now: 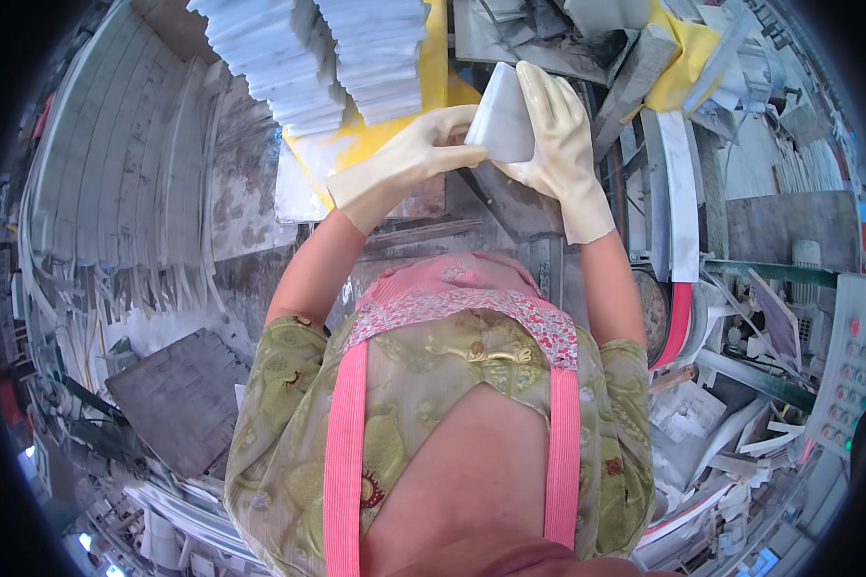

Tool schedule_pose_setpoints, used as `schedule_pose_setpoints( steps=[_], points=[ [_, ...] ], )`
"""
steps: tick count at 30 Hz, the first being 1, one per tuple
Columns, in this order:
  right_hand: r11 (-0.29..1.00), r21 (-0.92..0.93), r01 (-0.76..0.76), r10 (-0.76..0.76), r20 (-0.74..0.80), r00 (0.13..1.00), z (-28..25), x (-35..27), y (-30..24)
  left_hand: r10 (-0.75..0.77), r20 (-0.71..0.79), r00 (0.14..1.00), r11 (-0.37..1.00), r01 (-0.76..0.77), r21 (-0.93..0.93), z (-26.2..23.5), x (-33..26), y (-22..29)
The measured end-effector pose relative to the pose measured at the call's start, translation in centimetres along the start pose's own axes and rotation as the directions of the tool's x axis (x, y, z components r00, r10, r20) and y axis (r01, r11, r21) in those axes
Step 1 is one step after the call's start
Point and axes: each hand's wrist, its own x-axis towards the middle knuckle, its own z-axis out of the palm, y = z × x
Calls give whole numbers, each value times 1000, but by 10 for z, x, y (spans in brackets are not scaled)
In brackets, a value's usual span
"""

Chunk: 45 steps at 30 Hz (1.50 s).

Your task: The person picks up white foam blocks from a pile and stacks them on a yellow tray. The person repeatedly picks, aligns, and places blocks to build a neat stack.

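The left hand (440,139) and right hand (560,135), both gloved, grasp a pack of white stone tiles (506,117) between them, beside the tall tile stacks (380,67). Probably heavy, stiff, chipping easily; opposite edges give safest hold.

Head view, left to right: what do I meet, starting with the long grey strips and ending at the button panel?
Long grey strips, left hand, white piece, right hand, yellow cloth, button panel.
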Motion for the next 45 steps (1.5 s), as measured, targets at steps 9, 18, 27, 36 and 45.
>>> schedule_pose_setpoints(
  steps=[9, 18, 27, 36, 45],
  points=[
    [992, 99, 77, -73, -42, 996, 8, 12, -1, -9, -147, 989, 999, 1, -52, 7, -16, 2],
    [866, 471, -170, 126, 125, 984, 55, 16, -20, 69, -433, 899, 823, 194, 534, 10, -40, -22],
    [848, 361, -388, 187, 482, 856, 83, 22, -59, -82, -580, 811, 993, 20, -112, 20, -60, -66],
    [919, 193, -342, 157, 618, 771, 94, 27, -75, -196, -635, 748, 908, -107, -406, 12, -67, -95],
    [890, 417, -183, -39, 469, 882, 91, 20, -67, -203, -726, 657, 975, 72, -208, 38, -78, -56]
  ],
)
